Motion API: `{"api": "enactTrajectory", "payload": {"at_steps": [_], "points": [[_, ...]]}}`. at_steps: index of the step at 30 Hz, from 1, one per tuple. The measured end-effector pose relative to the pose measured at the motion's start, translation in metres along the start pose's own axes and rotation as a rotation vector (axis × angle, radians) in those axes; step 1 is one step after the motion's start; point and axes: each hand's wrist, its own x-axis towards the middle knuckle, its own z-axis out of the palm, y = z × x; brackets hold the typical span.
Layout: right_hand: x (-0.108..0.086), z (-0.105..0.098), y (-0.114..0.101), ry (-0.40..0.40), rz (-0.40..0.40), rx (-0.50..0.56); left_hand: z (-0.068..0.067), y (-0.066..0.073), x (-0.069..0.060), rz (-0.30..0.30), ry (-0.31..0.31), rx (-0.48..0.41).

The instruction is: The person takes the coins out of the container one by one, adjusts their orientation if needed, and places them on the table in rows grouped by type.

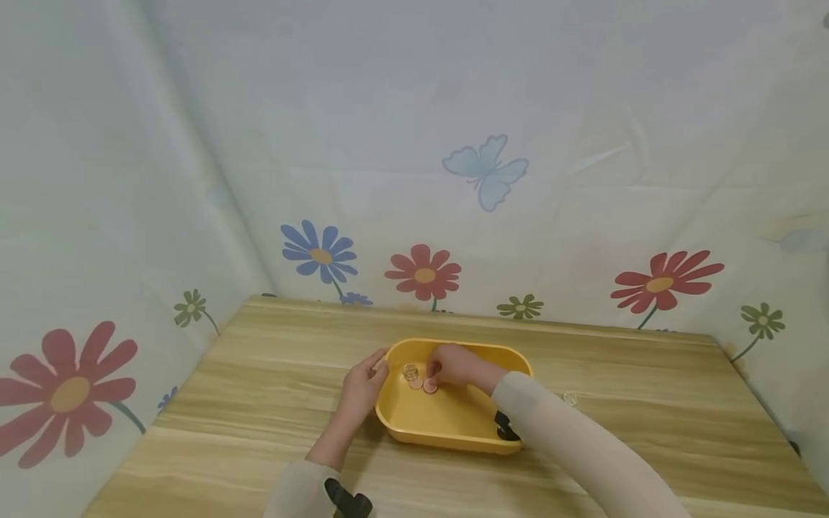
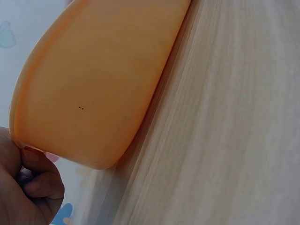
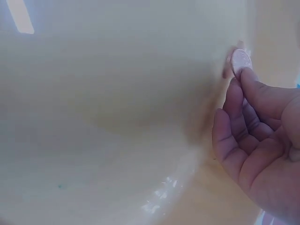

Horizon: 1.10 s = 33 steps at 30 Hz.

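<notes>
The person's left hand [image 1: 363,385] grips a yellow plastic tub [image 1: 430,419] by its rim; the right hand [image 1: 455,365] pinches a copper-coloured coin [image 3: 241,62]. Left of this hand lies a second coin [image 1: 416,384].

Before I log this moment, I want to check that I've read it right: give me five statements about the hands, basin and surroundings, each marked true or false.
1. The right hand pinches a pinkish disc. True.
2. The left hand is deep inside the basin. False: it is at the basin's left end, touching the rim.
3. A small clear object lies on the table, right of the basin. True.
4. The basin is blue. False: it is yellow.
5. The butterfly on the backdrop is light blue. True.
</notes>
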Motion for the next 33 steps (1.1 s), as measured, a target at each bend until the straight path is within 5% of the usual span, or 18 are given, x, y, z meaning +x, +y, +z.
{"api": "enactTrajectory", "payload": {"at_steps": [8, 22, 33], "points": [[-0.001, -0.011, -0.001, -0.008, -0.008, 0.008, 0.001, 0.000, 0.000, 0.004, 0.005, 0.000], [-0.018, -0.048, -0.006, -0.046, -0.020, 0.190, 0.002, 0.000, 0.000, 0.010, 0.015, 0.001], [-0.047, -0.075, -0.007, -0.021, 0.058, 0.228, 0.002, -0.001, 0.000, 0.000, 0.007, 0.000]]}}
